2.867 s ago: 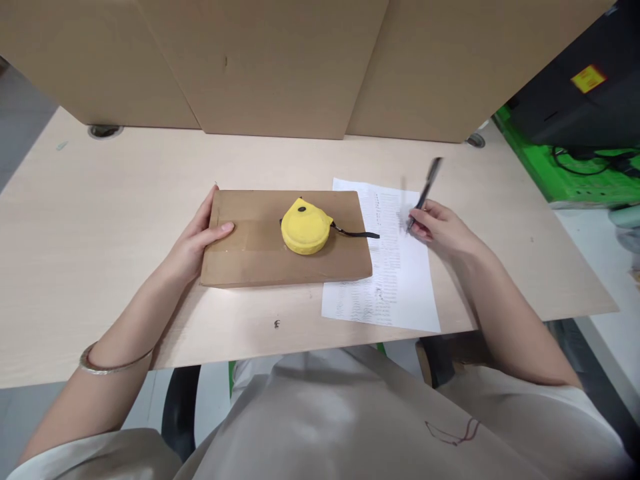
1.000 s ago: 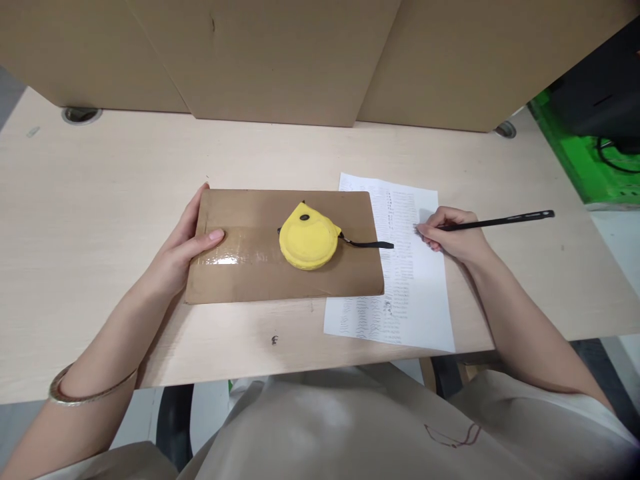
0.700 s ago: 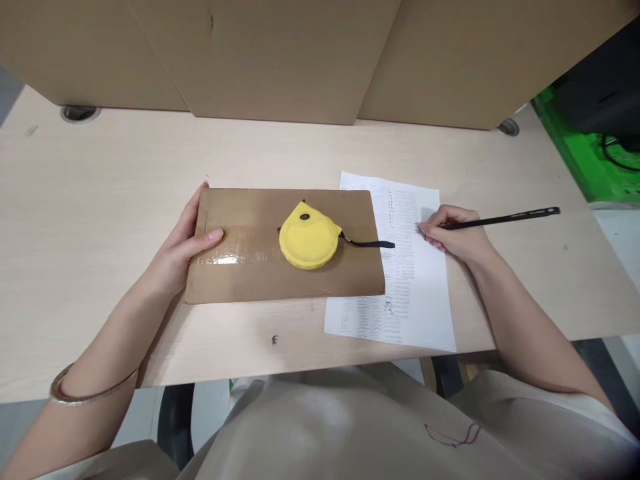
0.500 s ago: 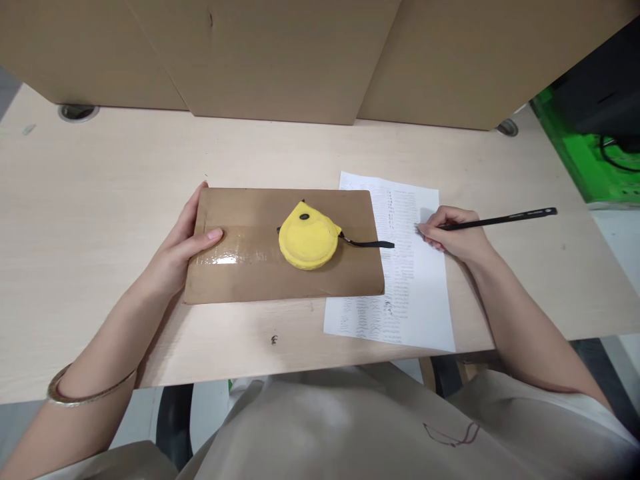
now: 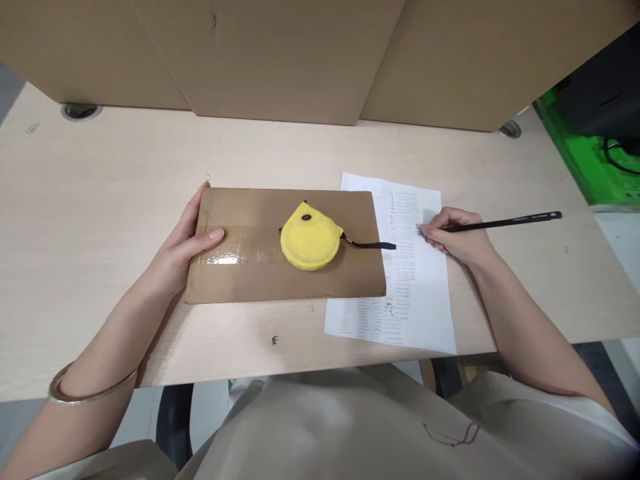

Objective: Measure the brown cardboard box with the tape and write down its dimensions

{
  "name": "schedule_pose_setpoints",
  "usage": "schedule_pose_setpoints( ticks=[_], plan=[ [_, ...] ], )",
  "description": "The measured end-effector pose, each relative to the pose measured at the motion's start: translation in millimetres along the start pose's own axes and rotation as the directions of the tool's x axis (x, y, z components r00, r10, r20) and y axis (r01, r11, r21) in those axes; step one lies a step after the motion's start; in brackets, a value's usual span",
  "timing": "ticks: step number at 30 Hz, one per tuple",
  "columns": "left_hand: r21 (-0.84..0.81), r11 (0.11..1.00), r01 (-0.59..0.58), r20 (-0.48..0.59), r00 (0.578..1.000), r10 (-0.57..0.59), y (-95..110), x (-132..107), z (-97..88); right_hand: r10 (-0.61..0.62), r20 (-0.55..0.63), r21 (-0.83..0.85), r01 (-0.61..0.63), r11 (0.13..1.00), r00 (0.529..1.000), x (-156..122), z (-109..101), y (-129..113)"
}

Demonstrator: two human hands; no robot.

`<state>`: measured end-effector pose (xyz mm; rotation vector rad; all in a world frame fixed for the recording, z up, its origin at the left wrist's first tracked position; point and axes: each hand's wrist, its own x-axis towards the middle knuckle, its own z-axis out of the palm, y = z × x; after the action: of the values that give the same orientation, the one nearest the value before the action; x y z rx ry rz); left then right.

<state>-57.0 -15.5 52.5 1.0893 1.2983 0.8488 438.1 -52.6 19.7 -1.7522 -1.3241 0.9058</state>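
Note:
My left hand [image 5: 187, 243] grips the left end of a flat brown cardboard box [image 5: 240, 280], thumb on top and fingers behind it. A strip of shiny tape crosses the box's face. On the box lies a small yellow pouch [image 5: 310, 243] with a black oval spot and a black wrist strap [image 5: 375, 245] reaching past the right edge. My right hand [image 5: 457, 233] holds a slim black pen [image 5: 515, 220], its tip end over the right side of a printed paper sheet [image 5: 425, 313]. The box covers the sheet's left middle part.
Tall cardboard panels [image 5: 280, 60] stand along the back of the pale wooden table [image 5: 90, 220]. Round cable holes [image 5: 81, 112] sit at the back corners. A green crate-like thing [image 5: 575, 153] with a dark object is at the right. The table's front edge runs close to my body.
Almost nothing differs. The whole view has shifted very slightly, while both hands, the box, the pouch and the pen keep their places.

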Motion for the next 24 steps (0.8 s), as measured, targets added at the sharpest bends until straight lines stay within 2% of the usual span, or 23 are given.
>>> schedule_pose_setpoints(
  ticks=[4, 8, 14, 19, 24],
  plan=[
    [0.014, 1.0, -0.018, -0.005, 1.0, 0.018, -3, 2, -2.0, -0.006, -0.001, 0.019, 0.006, 1.0, 1.0, 2, 0, 2],
    [0.036, 0.999, -0.038, -0.009, 0.999, 0.038, -9, 4, -5.5, -0.03, -0.054, 0.034, 0.032, 0.999, 0.998, 2, 2, 1],
    [0.036, 0.998, -0.047, -0.027, 0.999, 0.048, -11, 5, -6.7, 0.058, -0.053, 0.034, -0.056, 0.998, 0.997, 0, 4, -6],
    [0.032, 0.998, -0.052, -0.016, 0.998, 0.052, -10, 5, -6.0, 0.041, -0.095, 0.033, -0.038, 0.999, 0.995, 2, 5, -7],
    [0.024, 0.999, -0.044, -0.03, 0.999, 0.045, -9, 3, -4.5, 0.033, -0.053, 0.001, -0.033, 0.999, 0.998, 0, 5, -11]
  ],
)
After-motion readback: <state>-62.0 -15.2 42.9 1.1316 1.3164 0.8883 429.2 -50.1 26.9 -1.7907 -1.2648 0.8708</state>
